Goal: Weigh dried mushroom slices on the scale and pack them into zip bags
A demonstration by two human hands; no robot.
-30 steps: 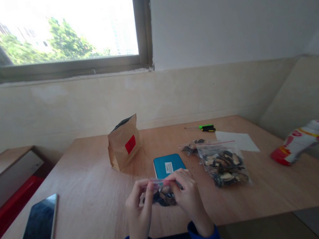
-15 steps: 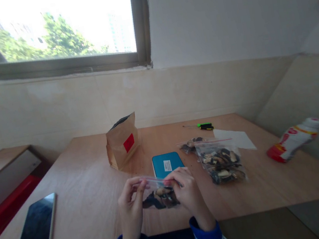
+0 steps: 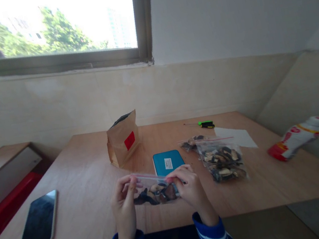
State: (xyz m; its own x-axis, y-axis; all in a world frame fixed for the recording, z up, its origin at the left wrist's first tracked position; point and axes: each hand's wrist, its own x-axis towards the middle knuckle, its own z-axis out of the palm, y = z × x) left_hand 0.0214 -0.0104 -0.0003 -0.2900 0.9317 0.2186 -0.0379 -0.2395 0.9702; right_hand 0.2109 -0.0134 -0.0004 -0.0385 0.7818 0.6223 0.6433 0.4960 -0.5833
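Between my two hands is a clear zip bag (image 3: 157,194) with dark and pale dried slices in its lower part, perhaps mushrooms. My left hand (image 3: 124,198) pinches the left end of its reddish zip strip between thumb and fingers. At the strip's right end, my right hand (image 3: 187,182) grips with thumb and forefinger. Just behind the bag lies a blue flat box (image 3: 160,164) with a white label, its near part covered by the bag and my right hand. To the right rests a fuller zip bag (image 3: 222,160) of similar slices.
A brown paper bag (image 3: 122,146) with a red label stands at the back left. Another small bag of slices (image 3: 191,142), screwdrivers (image 3: 206,124), white paper (image 3: 237,137) and a tilted-looking bottle (image 3: 298,138) are on the right. A tablet (image 3: 38,225) with a cable lies at left.
My left hand has slid left along the bag's top, so the strip is stretched wider between my hands. My right hand still pinches its end. The view has shifted slightly.
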